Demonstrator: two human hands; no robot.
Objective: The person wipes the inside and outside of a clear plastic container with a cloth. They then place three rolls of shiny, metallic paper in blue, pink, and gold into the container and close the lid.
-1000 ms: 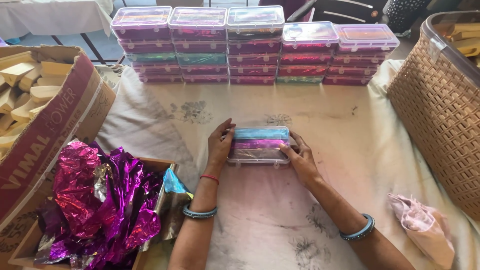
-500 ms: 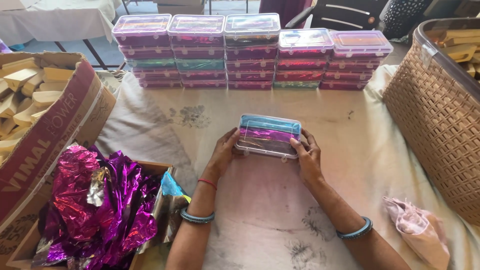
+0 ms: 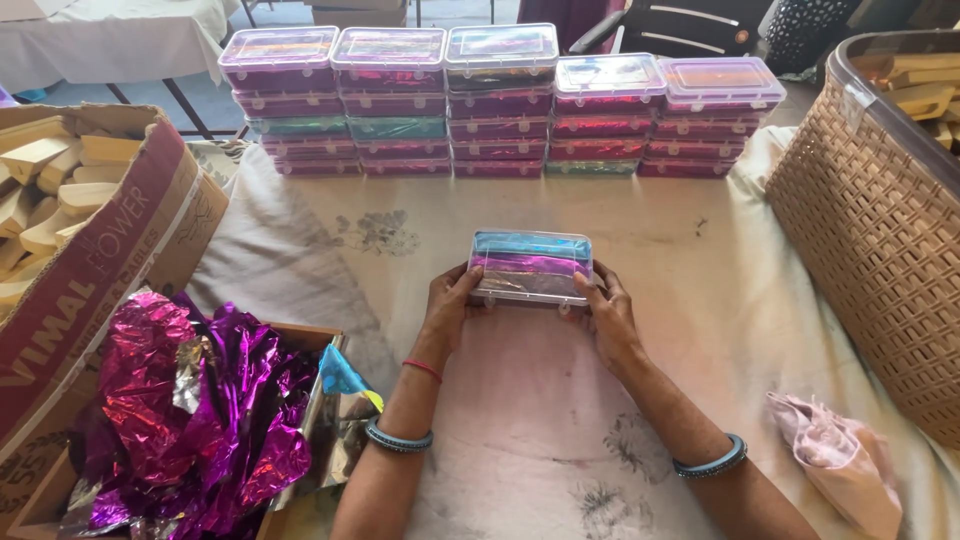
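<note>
While held between both hands above the cloth-covered surface [image 3: 700, 300], clear plastic box [image 3: 531, 266] filled with blue, purple and dark foil-wrapped pieces, lid on. Left hand [image 3: 450, 305] and right hand [image 3: 607, 315]: each grip pinching one short end of the box. Done, by appearance: five stacks of filled boxes [image 3: 500, 100] along the far edge. Left, by appearance: loose foil [image 3: 190, 420] in the carton, bare wooden blocks [image 3: 50, 190] and wicker basket [image 3: 880, 230] contents.
</note>
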